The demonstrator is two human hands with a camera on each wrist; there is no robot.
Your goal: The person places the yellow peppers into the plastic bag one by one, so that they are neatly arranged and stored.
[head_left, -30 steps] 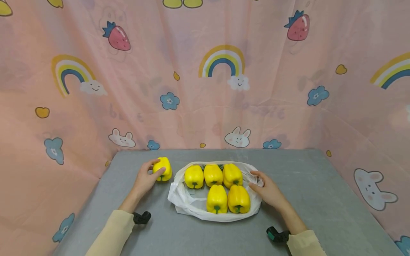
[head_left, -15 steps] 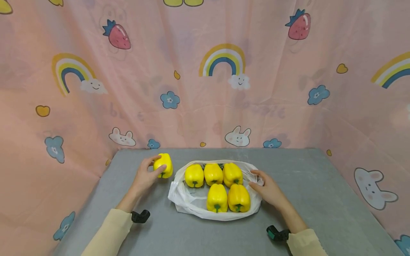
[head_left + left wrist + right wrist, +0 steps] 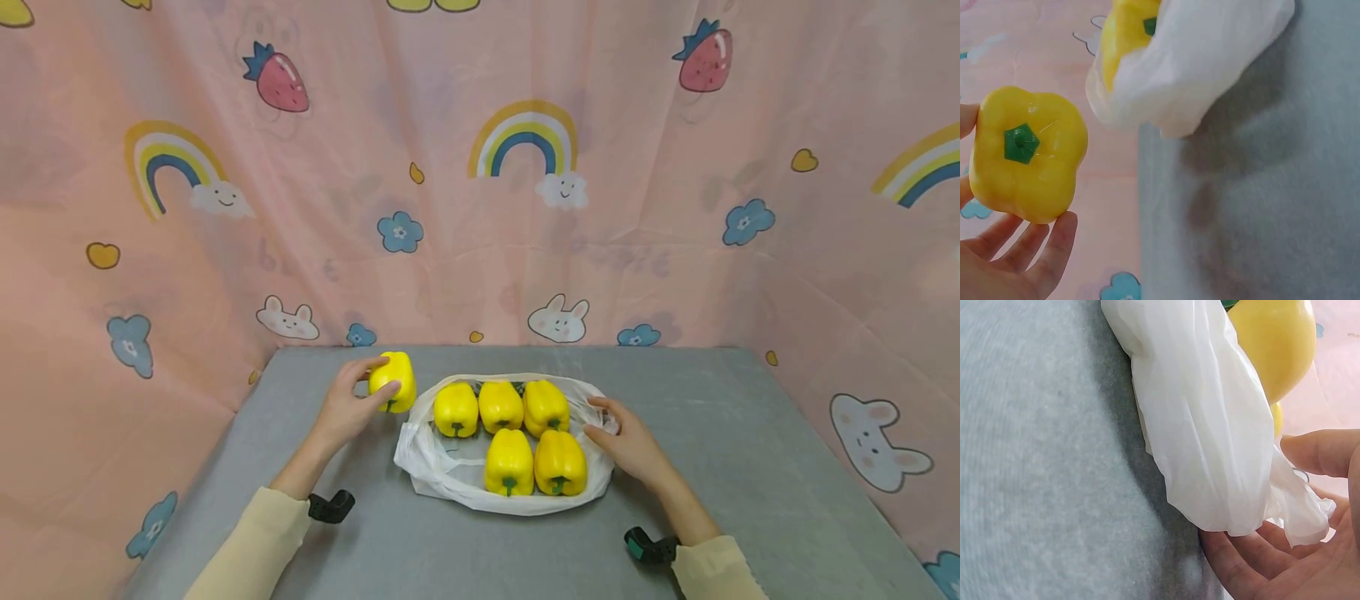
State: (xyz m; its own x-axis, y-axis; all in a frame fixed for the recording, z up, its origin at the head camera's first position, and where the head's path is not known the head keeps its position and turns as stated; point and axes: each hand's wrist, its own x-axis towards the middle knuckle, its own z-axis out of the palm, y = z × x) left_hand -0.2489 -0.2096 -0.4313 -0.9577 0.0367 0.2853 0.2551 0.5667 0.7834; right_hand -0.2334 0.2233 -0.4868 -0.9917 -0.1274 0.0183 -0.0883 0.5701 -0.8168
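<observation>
My left hand (image 3: 343, 417) holds a yellow bell pepper (image 3: 394, 383) between thumb and fingers, raised off the table at the left side of the bag. In the left wrist view its green stem end faces the camera, and fingertips press its sides. A white plastic bag (image 3: 427, 486) lies spread with its mouth up, several yellow bell peppers (image 3: 508, 463) inside. Three sit along the back and two at the front right; the front left part of the bag bears none. At the bag's right edge my right hand (image 3: 636, 446) grips the plastic, thumb inside and fingers outside.
A grey table (image 3: 480, 567) carries the bag. Behind and at the sides hangs a pink printed curtain (image 3: 450, 275). Dark devices are strapped to both wrists, including a black tracker (image 3: 332, 507) on the left.
My left hand has lifted the bell pepper off the table and carried it slightly right, towards the bag. The right hand stays at the bag's edge.
</observation>
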